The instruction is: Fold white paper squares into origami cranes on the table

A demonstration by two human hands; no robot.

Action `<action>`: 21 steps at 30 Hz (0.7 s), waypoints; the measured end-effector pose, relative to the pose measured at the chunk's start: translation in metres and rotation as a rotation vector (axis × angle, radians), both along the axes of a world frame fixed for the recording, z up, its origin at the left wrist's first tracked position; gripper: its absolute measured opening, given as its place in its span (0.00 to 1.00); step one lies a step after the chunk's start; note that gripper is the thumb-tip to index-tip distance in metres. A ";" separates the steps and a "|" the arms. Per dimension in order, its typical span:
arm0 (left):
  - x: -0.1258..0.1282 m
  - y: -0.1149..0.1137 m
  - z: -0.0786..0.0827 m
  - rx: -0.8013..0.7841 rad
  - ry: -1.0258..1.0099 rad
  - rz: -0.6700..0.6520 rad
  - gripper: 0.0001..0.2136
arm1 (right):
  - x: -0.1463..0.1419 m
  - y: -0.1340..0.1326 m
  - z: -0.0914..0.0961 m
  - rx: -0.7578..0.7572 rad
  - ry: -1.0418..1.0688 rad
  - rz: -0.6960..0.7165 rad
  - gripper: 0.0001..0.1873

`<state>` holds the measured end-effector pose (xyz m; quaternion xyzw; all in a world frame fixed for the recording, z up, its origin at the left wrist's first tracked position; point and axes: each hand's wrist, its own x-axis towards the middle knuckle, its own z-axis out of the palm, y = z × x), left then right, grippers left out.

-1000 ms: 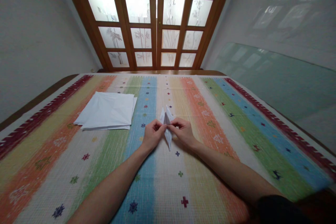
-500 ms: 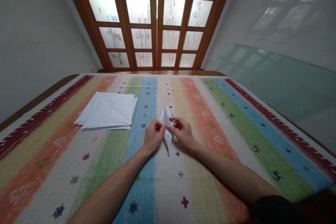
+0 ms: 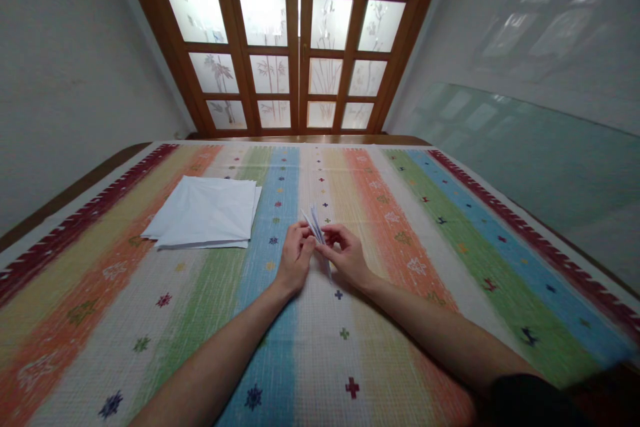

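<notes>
Between my two hands is a piece of folded white paper (image 3: 315, 221), narrow and layered, seen nearly edge-on with its thin points spread slightly at the top. My left hand (image 3: 296, 255) pinches it from the left, thumb against the layers. From the right, my right hand (image 3: 346, 255) grips it with thumb and forefinger. The paper's lower tip shows below the fingers, and its middle is partly hidden by them. Both hands are over the pale stripe of the tablecloth.
A stack of white paper sheets (image 3: 210, 210) lies to the left on the striped tablecloth (image 3: 210, 320). Beyond the table's far edge stand wooden doors with glass panes (image 3: 299, 80). A greenish glass panel (image 3: 525, 147) leans along the right wall.
The folded paper has turned from showing its broad diamond face to nearly edge-on, and its layers have parted at the top. My left hand has rotated slightly around it.
</notes>
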<state>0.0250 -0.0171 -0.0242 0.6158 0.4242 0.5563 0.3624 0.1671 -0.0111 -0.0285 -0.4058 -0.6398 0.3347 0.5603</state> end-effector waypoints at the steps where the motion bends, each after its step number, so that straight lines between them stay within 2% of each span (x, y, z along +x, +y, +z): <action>1: 0.000 0.001 -0.001 -0.005 -0.012 -0.031 0.15 | 0.001 -0.001 0.001 0.050 -0.051 0.014 0.12; 3: -0.002 0.002 -0.003 -0.069 -0.044 -0.062 0.17 | 0.002 -0.003 0.003 0.137 -0.135 0.057 0.10; 7: -0.004 0.007 -0.004 -0.211 -0.151 0.029 0.18 | 0.006 0.000 0.001 0.204 -0.182 0.059 0.11; 10: -0.004 0.011 -0.002 -0.267 -0.239 0.021 0.17 | 0.011 0.005 -0.001 0.165 -0.199 0.044 0.14; 15: -0.003 0.012 -0.001 -0.312 -0.360 -0.018 0.15 | 0.014 0.011 -0.005 0.139 -0.220 0.179 0.11; 19: -0.003 0.011 -0.002 -0.328 -0.361 -0.056 0.16 | 0.014 0.013 -0.008 0.074 -0.162 0.149 0.03; 21: -0.003 0.011 -0.001 -0.333 -0.342 -0.080 0.16 | 0.014 0.013 -0.007 0.044 -0.120 0.128 0.05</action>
